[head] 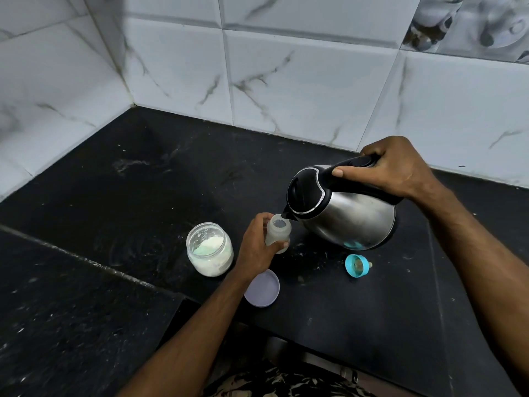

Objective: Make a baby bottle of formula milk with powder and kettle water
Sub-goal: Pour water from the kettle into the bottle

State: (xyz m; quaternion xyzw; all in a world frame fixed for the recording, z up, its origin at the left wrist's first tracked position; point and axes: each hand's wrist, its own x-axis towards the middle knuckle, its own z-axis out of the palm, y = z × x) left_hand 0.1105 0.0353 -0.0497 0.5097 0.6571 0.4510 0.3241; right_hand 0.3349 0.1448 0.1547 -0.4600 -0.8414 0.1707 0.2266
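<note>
My left hand [256, 245] grips a small translucent baby bottle [278, 231] that stands open on the black counter [114, 196]. A steel kettle [343, 213] with a black lid is tilted to the left, its spout right at the bottle's mouth. My right hand [392, 170] grips the kettle's black handle from above. An open glass jar [209, 249] of white powder stands just left of the bottle. The bottle's teal ring with its teat [357, 264] lies on its side on the counter below the kettle.
A lilac jar lid [262, 287] lies near the counter's front edge, under my left wrist. White marble-look tiles [286, 81] form the walls behind and to the left. A lower black ledge [71, 310] runs along the left front.
</note>
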